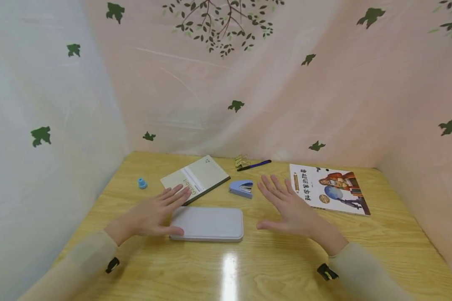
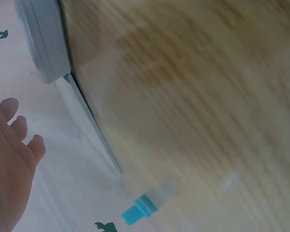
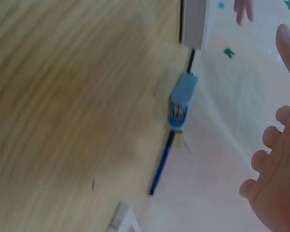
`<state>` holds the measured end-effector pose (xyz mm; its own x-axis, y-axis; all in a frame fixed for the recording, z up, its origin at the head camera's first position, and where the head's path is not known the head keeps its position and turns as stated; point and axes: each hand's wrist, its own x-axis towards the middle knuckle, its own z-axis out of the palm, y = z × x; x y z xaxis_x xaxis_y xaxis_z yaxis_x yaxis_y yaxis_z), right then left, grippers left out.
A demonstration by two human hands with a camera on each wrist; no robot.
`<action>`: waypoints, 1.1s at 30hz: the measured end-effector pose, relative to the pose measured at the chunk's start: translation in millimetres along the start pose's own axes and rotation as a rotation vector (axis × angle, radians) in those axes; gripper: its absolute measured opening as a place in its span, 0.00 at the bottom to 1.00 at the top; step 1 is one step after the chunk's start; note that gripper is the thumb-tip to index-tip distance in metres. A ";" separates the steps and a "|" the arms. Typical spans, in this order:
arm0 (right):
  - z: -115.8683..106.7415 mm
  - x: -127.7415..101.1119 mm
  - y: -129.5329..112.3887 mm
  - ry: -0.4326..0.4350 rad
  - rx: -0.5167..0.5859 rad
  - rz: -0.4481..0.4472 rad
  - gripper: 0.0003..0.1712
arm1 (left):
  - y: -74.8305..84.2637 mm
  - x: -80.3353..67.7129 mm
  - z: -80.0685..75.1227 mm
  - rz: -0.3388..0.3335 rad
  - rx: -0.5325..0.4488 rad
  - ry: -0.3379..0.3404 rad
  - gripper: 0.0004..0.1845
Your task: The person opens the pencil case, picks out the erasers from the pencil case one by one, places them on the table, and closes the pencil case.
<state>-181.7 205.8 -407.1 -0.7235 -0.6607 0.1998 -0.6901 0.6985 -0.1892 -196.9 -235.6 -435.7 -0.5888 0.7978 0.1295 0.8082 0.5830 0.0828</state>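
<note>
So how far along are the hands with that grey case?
Nothing looks done: the case lies shut, flat on the table. Left hand touches its left end, fingers straight. Right hand hovers open, beside it. Gripping and opening are left.

Left hand (image 1: 153, 215): palm down, fingers straight and slightly spread, thumb stretched out to the side, forearm in a pale sleeve reaching in from the near left corner of the table. Right hand (image 1: 288, 207): palm down, fingers straight and fanned, thumb out, pale-sleeved forearm entering from the near right corner. Both held low, well apart, gripping nothing.
</note>
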 end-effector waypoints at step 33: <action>54.6 39.5 -30.0 -0.240 0.253 -0.023 0.57 | 0.4 -4.2 22.3 -0.073 -0.149 0.038 0.49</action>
<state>-190.4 143.8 -446.1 -0.6699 -0.7422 -0.0191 -0.6664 0.6124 -0.4253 -194.3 -235.3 -458.3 -0.6475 0.7461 0.1553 0.7575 0.6078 0.2382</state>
